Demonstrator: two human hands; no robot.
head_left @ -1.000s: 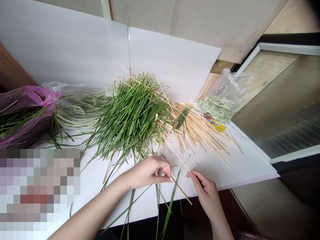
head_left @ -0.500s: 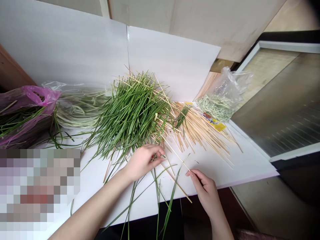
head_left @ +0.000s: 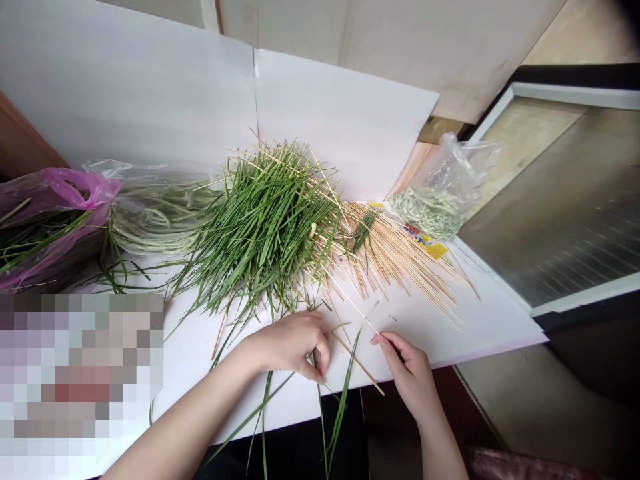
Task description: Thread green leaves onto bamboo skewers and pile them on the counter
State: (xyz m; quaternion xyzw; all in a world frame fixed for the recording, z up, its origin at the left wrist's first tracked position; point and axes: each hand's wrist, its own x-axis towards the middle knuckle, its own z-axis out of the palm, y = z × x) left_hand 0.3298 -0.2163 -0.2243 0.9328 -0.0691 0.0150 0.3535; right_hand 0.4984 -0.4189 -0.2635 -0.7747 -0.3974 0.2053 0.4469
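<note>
Left hand (head_left: 293, 347) dropped lower, curled on grass blades (head_left: 316, 360); right hand (head_left: 407, 373) apart, beside skewer (head_left: 355, 307) slanting up-left.

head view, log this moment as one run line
left grip: curled over grass blades | right grip: fingertips by wooden skewer | beside: grass pile, skewer heap

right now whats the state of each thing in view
left hand, curled, fingers down among loose grass blades
right hand, fingertips by the end of a wooden skewer
heap of green grass, loose, unbundled
pile of wooden skewers, lying flat, fanned out
clear plastic bag, puffed up, pale grass inside
pink plastic bag, holding green grass
</note>
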